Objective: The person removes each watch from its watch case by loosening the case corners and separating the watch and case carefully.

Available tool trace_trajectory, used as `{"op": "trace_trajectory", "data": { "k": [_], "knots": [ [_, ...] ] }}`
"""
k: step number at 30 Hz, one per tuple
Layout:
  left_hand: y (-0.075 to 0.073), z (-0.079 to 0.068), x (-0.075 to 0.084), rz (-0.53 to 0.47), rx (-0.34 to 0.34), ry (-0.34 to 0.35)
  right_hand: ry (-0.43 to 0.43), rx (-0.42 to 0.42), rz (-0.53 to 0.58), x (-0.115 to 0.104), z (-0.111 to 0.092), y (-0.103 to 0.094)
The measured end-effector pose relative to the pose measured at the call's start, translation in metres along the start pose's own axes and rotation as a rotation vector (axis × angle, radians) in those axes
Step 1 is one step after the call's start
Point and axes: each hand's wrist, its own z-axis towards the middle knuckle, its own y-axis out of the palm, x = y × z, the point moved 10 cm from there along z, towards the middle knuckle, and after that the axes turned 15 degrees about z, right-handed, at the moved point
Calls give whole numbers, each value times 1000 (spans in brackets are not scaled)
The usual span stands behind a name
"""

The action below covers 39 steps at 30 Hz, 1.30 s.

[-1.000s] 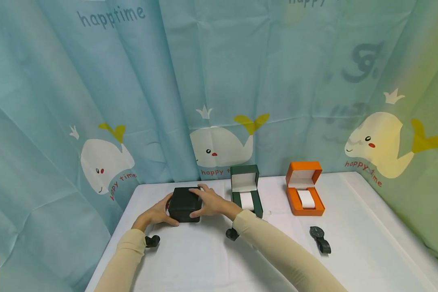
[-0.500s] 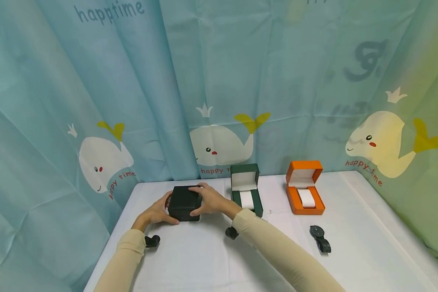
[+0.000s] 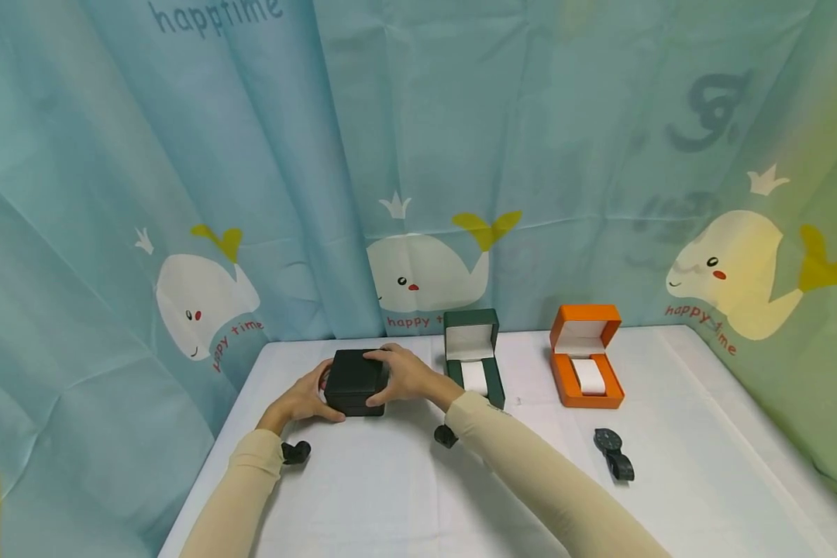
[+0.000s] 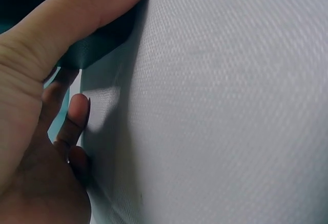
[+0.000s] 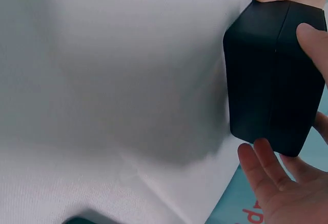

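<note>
A black watch box (image 3: 356,372) stands on the left part of the white table with its lid down; a seam runs round it in the right wrist view. My left hand (image 3: 303,401) grips its left side, thumb at the lower front edge, as the left wrist view also shows. On the right side my right hand (image 3: 410,376) holds the box, its thumb on the front of the lid and its fingers reaching round toward the back. The inside of the box is hidden.
To the right stand a green watch box (image 3: 470,318) and an orange watch box (image 3: 590,401), both with lids up and white cushions inside. A black wristwatch (image 3: 614,453) lies in front of the orange one. Behind the table (image 3: 370,496) hangs a blue curtain (image 3: 565,155).
The head view has shifted slightly. Both hands keep their hold on the black box, which has not visibly moved on the table.
</note>
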Motion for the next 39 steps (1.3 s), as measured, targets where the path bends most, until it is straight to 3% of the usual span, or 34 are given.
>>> {"op": "trace_trajectory", "data": {
  "k": [12,28,39],
  "knots": [
    [-4,1,-3,11,-2,-15,-20,-12,-34,-6,6,-4],
    [-1,1,-5,26,-7,-14,-30,-42,56,-2,15,-10],
    [0,0,-1,11,-4,-7,81,-69,149,13,18,-17]
  ]
}}
